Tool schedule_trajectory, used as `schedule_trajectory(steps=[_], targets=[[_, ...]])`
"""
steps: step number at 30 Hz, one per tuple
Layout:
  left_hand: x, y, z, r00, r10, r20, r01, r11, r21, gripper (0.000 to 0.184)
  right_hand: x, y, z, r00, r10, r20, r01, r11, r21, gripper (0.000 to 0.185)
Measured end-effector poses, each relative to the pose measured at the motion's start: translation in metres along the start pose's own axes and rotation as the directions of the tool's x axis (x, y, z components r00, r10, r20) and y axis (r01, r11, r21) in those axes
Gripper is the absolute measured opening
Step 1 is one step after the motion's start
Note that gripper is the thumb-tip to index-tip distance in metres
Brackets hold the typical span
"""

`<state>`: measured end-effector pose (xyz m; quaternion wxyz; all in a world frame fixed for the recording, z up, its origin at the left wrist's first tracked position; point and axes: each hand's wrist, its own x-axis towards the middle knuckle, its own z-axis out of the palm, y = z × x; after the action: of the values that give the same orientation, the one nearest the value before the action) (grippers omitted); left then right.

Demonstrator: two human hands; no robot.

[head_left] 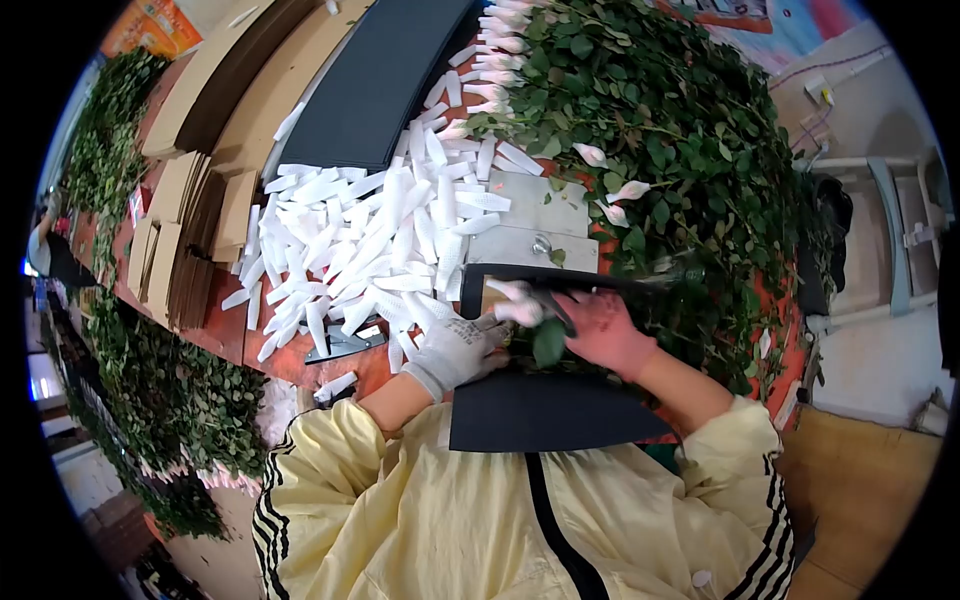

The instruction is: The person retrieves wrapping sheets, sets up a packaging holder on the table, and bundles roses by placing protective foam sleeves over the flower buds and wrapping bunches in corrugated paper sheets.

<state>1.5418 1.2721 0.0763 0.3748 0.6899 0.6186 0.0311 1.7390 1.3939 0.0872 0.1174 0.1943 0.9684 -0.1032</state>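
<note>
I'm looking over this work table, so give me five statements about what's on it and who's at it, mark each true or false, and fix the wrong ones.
1. The left hand is gloved in pale grey. True.
2. The right hand is gloved in blue. False: it is gloved in pink.
3. The white mesh sleeves are lined up in one neat row. False: most lie jumbled in a loose heap.
4. A pale pink bud is close to the right hand. True.
5. The jacket is solid red. False: it is pale yellow with black stripes.
</note>
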Motion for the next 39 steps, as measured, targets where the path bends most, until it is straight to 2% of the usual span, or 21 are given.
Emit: schedule_trajectory(steps=[2, 4, 7, 8, 9, 11, 13, 15, 16, 17, 18, 19, 21, 22, 23, 25, 29, 33, 36, 38, 39], targets=[[0.004, -0.013, 0.019, 0.987, 0.066, -0.144, -0.06, 0.997, 0.048, 0.054, -0.007, 0.019, -0.01, 0.963, -0.234, 0.135, 0.169, 0.912, 0.373, 0.047], [0.015, -0.038, 0.056, 0.906, 0.235, -0.352, -0.198, 0.97, 0.138, 0.05, -0.002, 0.019, -0.017, 0.968, -0.169, 0.186, 0.081, 0.909, 0.409, 0.046], [-0.001, -0.003, 0.005, 0.987, 0.095, -0.131, -0.101, 0.994, -0.035, 0.043, 0.011, 0.009, -0.014, 0.982, 0.1, 0.162, -0.155, 0.912, 0.38, 0.045], [0.001, 0.005, -0.004, 0.996, -0.079, 0.04, 0.078, 0.997, 0.027, 0.038, 0.019, 0.009, -0.016, 0.97, 0.03, 0.24, -0.141, 0.877, 0.459, 0.046], [0.0, 0.001, 0.0, 0.996, -0.087, 0.032, 0.086, 0.996, 0.029, 0.038, 0.026, 0.01, -0.017, 0.949, -0.051, 0.31, -0.13, 0.835, 0.535, 0.047], [-0.003, -0.004, 0.006, 0.998, 0.0, -0.066, 0.007, 0.995, 0.099, 0.04, 0.018, 0.029, -0.01, 0.961, -0.217, 0.171, 0.059, 0.767, 0.639, 0.048], [-0.002, -0.008, 0.011, 0.999, -0.007, -0.034, 0.011, 0.994, 0.109, 0.042, 0.016, 0.042, -0.017, 0.803, -0.554, 0.22, 0.22, 0.618, 0.755, 0.05], [0.004, -0.019, 0.032, 0.957, 0.074, -0.281, -0.094, 0.994, -0.058, 0.045, 0.014, 0.036, -0.023, 0.737, -0.596, 0.319, 0.16, 0.612, 0.775, 0.047], [0.006, -0.021, 0.032, 0.982, 0.026, -0.187, -0.034, 0.999, -0.036, 0.049, 0.01, 0.026, -0.015, 0.923, -0.283, 0.263, 0.058, 0.775, 0.629, 0.044], [0.006, -0.023, 0.035, 0.982, 0.031, -0.185, -0.038, 0.999, -0.036, 0.049, 0.011, 0.017, -0.007, 0.991, 0.053, 0.126, -0.107, 0.87, 0.48, 0.041], [0.006, -0.026, 0.039, 0.971, 0.091, -0.222, -0.093, 0.996, -0.002, 0.049, 0.017, 0.01, -0.001, 0.999, -0.03, -0.042, 0.035, 0.988, 0.149, 0.037], [0.007, -0.027, 0.04, 0.954, 0.151, -0.258, -0.146, 0.989, 0.036, 0.049, 0.018, 0.004, 0.011, 0.999, -0.022, -0.045, 0.029, 0.988, 0.15, 0.037], [0.007, -0.021, 0.03, 0.972, 0.095, -0.215, -0.095, 0.995, 0.013, 0.051, 0.022, -0.008, 0.03, 0.994, 0.05, -0.092, -0.065, 0.984, -0.166, 0.036], [0.005, -0.02, 0.029, 0.968, 0.098, -0.233, -0.099, 0.995, 0.009, 0.052, 0.031, -0.014, 0.016, 0.97, 0.196, 0.145, -0.185, 0.979, -0.086, 0.05], [0.003, -0.019, 0.03, 0.964, 0.1, -0.248, -0.102, 0.995, 0.002, 0.052, 0.034, -0.011, 0.022, 0.97, 0.191, 0.149, -0.179, 0.98, -0.086, 0.05], [0.001, -0.016, 0.024, 0.98, 0.08, -0.184, -0.081, 0.997, 0.005, 0.052, 0.037, -0.001, 0.041, 0.952, -0.02, -0.304, -0.016, 0.993, -0.114, 0.035], [0.0, -0.003, 0.006, 0.997, -0.067, -0.043, 0.065, 0.997, -0.029, 0.052, 0.039, -0.003, 0.045, 0.956, -0.006, -0.294, -0.024, 0.995, -0.098, 0.038], [-0.002, -0.007, 0.01, 0.997, 0.006, -0.079, -0.007, 1.0, -0.018, 0.051, 0.042, -0.005, 0.054, 0.975, -0.019, -0.223, 0.012, 0.999, -0.03, 0.036], [0.002, -0.02, 0.022, 0.974, 0.143, -0.175, -0.14, 0.99, 0.031, 0.047, 0.039, -0.003, 0.063, 0.969, -0.051, -0.244, 0.018, 0.991, -0.136, 0.034], [0.008, -0.035, 0.023, 0.814, 0.245, -0.527, -0.24, 0.968, 0.078, 0.041, 0.042, -0.004, 0.062, 0.979, -0.048, -0.199, 0.015, 0.986, -0.167, 0.033], [0.012, -0.04, 0.025, 0.813, 0.132, -0.567, -0.154, 0.988, 0.01, 0.037, 0.042, -0.003, 0.061, 0.979, -0.037, -0.202, 0.003, 0.986, -0.164, 0.033]])
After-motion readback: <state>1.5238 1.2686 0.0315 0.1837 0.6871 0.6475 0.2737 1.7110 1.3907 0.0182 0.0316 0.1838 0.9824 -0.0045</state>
